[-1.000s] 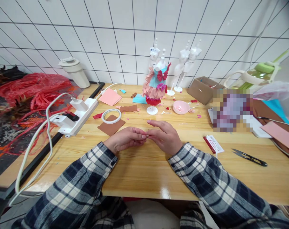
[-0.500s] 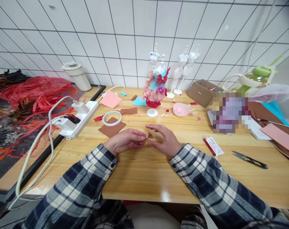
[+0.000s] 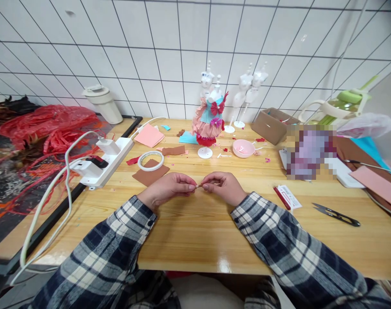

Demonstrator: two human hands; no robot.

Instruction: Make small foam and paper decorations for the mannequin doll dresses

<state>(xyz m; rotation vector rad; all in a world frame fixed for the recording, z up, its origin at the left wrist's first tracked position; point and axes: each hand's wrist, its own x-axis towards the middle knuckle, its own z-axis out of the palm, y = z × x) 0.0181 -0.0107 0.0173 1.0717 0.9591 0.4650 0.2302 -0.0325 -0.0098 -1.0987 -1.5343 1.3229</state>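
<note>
Between my two hands, above the front middle of the table, is a small piece of pleated brown paper [image 3: 199, 186], mostly covered by fingers. My left hand [image 3: 172, 189] pinches one end of it between thumb and fingertips. The other end is pinched by my right hand [image 3: 224, 187]. A flat brown paper square [image 3: 147, 175] lies just beyond my left hand, with a roll of white tape [image 3: 151, 167] partly on it. Farther back stands a small dress form [image 3: 211, 113] in a pink and blue paper dress with bows.
A white power strip [image 3: 110, 163] with cables is at the left. Thread snips [image 3: 336, 213] and a tagged card [image 3: 288, 197] lie to the right. A pink bowl [image 3: 243, 148], a brown box [image 3: 273, 124] and bare dress forms [image 3: 246, 88] stand behind.
My right hand has closed from open fingers onto the fanned end of the brown paper piece. The left hand keeps its pinch in nearly the same spot.
</note>
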